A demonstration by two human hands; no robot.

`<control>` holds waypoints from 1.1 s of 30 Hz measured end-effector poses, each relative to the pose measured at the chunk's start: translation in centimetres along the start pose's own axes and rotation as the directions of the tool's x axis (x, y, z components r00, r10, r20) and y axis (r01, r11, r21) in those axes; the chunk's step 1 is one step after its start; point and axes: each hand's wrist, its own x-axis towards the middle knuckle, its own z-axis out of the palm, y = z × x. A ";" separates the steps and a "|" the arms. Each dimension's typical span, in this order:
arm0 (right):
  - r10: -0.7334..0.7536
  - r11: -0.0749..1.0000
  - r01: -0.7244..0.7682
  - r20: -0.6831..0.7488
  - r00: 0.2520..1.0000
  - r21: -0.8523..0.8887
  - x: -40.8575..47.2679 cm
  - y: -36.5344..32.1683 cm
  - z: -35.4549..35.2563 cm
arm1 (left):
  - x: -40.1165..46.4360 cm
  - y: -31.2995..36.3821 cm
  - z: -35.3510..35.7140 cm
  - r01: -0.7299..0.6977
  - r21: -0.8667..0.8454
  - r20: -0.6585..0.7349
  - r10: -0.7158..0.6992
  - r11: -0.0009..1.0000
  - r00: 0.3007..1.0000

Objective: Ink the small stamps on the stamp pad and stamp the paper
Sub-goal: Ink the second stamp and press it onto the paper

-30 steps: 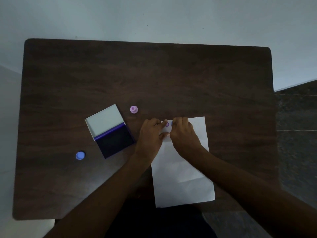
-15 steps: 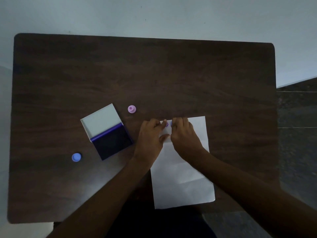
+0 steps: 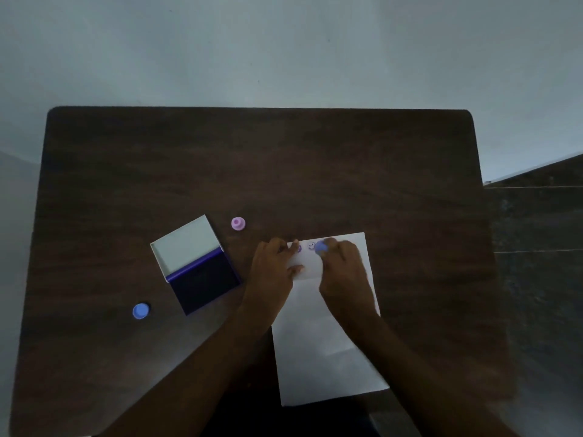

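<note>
Both hands are at the top edge of the paper (image 3: 328,335), which lies on the desk (image 3: 284,168) in front of the person, its near end hanging a little past the desk's front edge. The right hand (image 3: 345,275) pinches a small blue stamp (image 3: 321,246) between its fingertips, just beside a faint smiley print (image 3: 311,246) on the sheet; the hand is blurred, so I cannot tell whether the stamp touches the paper or sits just above it. The left hand (image 3: 274,269) rests with fingers curled on the sheet's top left corner, and something small and purple (image 3: 298,248) shows at its fingertips; whether that is a print or another stamp held there, I cannot tell.

So the work looks partly done: at least one mark is on the paper, near the top edge, and nearly all of the sheet below is bare. A pink stamp (image 3: 238,223) stands alone on the desk beyond the open ink pad (image 3: 205,285), and a blue round piece (image 3: 140,311) lies well apart to the left of the pad, both probably waiting their turn.

There is plenty of room. The far half of the desk is bare, and so is the right side. The pad sits near the left hand, lid flipped back, with a clear path between it and the paper.
</note>
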 end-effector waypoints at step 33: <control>0.125 0.007 -0.598 0.593 0.796 0.802 -7.0 -12.1 1.7 | -15.1 -10.9 -6.7 0.184 -0.482 -0.265 -0.343 0.856 0.901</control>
